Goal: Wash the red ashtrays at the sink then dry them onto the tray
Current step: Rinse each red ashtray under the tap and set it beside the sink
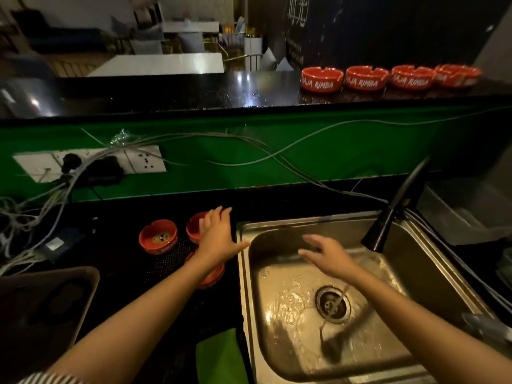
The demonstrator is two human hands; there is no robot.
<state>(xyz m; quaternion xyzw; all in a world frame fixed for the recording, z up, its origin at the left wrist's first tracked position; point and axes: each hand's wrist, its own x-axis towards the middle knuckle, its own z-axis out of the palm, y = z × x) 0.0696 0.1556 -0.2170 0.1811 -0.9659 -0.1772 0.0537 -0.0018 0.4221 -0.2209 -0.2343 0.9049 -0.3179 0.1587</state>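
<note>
- The left hand (217, 234) was spread flat, fingers straight, holding nothing. It hung over a red ashtray (195, 227) on the black counter (116, 245), just left of the sink (415, 245). It was too hard to tell if it touched the ashtray.
- The right hand (329, 254) was loose and held nothing too. It hung over the sink bowl, near the water.
- It looked like the washing step was just starting for a new ashtray. No ashtray was in the sink yet.
- The next move would likely be for the left hand to curl round the ashtray rim, lift it, and bring it across under the water.
- A second ashtray (158, 236) sat just beside the first, with bits of dirt inside. A third (213, 275) was partly hidden under the left arm.
- These ashtrays were round, thick and shiny, with little notches cut in the rim.
- The sink was shiny metal, wet, with a round drain (332, 304). A thin stream ran down from the dark tap (393, 209).
- A green cloth (219, 356) lay at the near edge. It looked soft.
- A dark tray (47, 306) with round corners sat far left, well apart from the sink.
- Four more red ashtrays (390, 78) stood in a row on the high shelf (166, 92), looking wet and shiny.
</note>
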